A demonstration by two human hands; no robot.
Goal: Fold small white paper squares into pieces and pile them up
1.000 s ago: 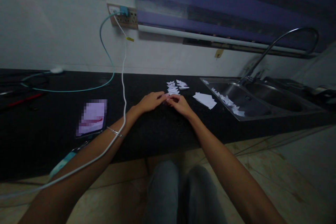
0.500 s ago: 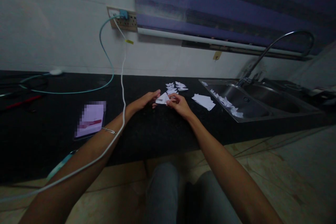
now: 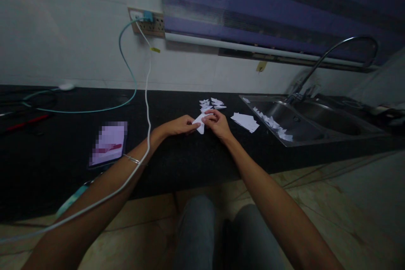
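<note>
My left hand [image 3: 179,126] and my right hand [image 3: 216,123] meet over a black countertop [image 3: 177,160], both pinching a small folded piece of white paper [image 3: 199,121] between their fingertips. Just behind them lies a cluster of several small folded white paper pieces [image 3: 210,104]. To the right of my right hand sits a stack of flat white paper slips [image 3: 245,121]. More white paper pieces [image 3: 274,127] lie along the near side of the steel sink [image 3: 319,135].
A phone [image 3: 108,144] with a lit screen lies on the counter at left. A white cable [image 3: 147,105] and a green cable [image 3: 125,59] run from a wall socket [image 3: 148,22]. A curved tap [image 3: 335,52] stands behind the sink. My knees [image 3: 221,236] show below the counter edge.
The paper piece was lifted from the counter and turned between both hands. It now points downward, pinched at its top between my fingertips.
</note>
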